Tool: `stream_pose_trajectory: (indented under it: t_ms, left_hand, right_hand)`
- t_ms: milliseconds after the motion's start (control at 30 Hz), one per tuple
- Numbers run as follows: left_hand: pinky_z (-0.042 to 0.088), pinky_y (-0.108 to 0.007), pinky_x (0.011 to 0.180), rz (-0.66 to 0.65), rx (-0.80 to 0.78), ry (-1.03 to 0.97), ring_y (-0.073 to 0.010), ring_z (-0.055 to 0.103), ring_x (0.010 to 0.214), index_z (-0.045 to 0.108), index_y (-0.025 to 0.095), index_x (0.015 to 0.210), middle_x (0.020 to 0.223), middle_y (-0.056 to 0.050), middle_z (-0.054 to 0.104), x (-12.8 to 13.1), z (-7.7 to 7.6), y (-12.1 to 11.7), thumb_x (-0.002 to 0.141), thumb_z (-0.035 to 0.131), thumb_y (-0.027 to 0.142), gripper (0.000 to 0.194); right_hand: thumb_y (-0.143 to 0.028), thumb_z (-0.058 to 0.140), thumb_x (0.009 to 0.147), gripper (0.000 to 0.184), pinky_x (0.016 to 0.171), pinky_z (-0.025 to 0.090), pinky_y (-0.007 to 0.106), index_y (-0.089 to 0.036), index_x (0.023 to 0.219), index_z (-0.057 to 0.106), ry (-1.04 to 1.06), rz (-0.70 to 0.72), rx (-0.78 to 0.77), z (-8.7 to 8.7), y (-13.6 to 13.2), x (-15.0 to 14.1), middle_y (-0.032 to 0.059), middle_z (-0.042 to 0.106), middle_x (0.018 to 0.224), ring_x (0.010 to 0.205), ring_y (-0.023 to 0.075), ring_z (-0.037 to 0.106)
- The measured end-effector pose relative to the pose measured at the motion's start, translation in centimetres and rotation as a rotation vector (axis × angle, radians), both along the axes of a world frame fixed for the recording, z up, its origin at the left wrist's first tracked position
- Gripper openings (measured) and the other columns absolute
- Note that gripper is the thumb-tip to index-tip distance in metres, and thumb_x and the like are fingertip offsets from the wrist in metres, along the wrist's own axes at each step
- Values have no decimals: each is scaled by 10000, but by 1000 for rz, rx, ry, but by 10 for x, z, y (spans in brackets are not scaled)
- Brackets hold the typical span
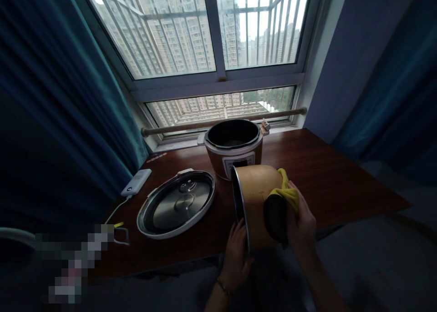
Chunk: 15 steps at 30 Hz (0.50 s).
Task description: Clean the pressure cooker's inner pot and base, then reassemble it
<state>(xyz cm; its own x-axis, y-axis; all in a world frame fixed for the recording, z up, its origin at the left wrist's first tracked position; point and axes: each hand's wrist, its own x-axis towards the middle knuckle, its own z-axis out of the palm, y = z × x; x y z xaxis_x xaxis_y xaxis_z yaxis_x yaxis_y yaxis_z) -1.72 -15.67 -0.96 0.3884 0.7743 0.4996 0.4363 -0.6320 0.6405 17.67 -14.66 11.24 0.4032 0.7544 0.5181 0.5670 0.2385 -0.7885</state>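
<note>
The golden inner pot (pixel 254 205) is tipped sideways at the table's (pixel 331 175) near edge. The left hand (pixel 236 246) pinches its rim at 7 o'clock; the right hand (pixel 303 218) clutches a yellow cloth (pixel 287 195) against its base at 3 o'clock. At 11 o'clock, the cooker's (pixel 216 156) panel (pixel 239 163) lettering is too small to read; the lid (pixel 182 207) lies at 9 o'clock.

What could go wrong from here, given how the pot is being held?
The pot is tipped on its side, with the left hand at its rim and the right hand holding a yellow cloth against it; the cloth could slip and loosen that grip. Near the front edge of the table, a dropped pot might fall off. Swung left, it could knock the lid lying alongside.
</note>
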Motion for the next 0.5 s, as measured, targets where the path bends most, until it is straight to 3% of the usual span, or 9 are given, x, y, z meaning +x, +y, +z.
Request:
stream_pose_trajectory:
  t_ms: [67, 133, 267, 367, 500]
  left_hand:
    - [259, -538, 1041, -38, 9, -13, -329, 309, 1302, 314, 114, 1376, 1391, -183, 378, -2, 10, -5, 833, 437, 485, 670]
    - [336, -476, 1015, 9, -65, -83, -302, 380, 1264, 318, 114, 1374, 1368, -181, 413, 2, 24, -13, 852, 429, 464, 639]
    - [488, -311, 845, 342, -303, -237, -224, 602, 991, 572, 117, 1152, 1069, -132, 645, 27, 53, -28, 882, 394, 471, 480]
    - [518, -265, 686, 530, -337, -309, -194, 635, 742, 666, 107, 879, 800, -106, 678, 45, 62, -32, 844, 400, 568, 533]
    - [508, -251, 610, 476, -238, -285, -173, 613, 642, 665, 125, 759, 699, -88, 665, 46, 62, -33, 864, 367, 548, 529]
  right_hand:
    - [-321, 372, 901, 434, 1019, 350, 390, -190, 1312, 424, -8, 7, 16, -3, -1, -1, 80, 465, 1344, 1233, 209, 432]
    - [-304, 370, 901, 435, 1026, 341, 394, -195, 1320, 414, -20, 8, 35, -4, -2, -1, 78, 449, 1358, 1243, 208, 421]
    - [-288, 362, 903, 435, 1023, 344, 409, -203, 1327, 405, -44, 11, 51, -7, -4, -2, 80, 435, 1370, 1246, 216, 419]
    - [-278, 358, 905, 441, 1009, 356, 428, -223, 1342, 387, -93, -1, 53, -10, -7, -2, 75, 421, 1382, 1244, 227, 422]
    - [-256, 357, 905, 464, 1021, 327, 465, -220, 1367, 344, -233, -27, 107, -8, -14, -10, 82, 375, 1412, 1298, 253, 344]
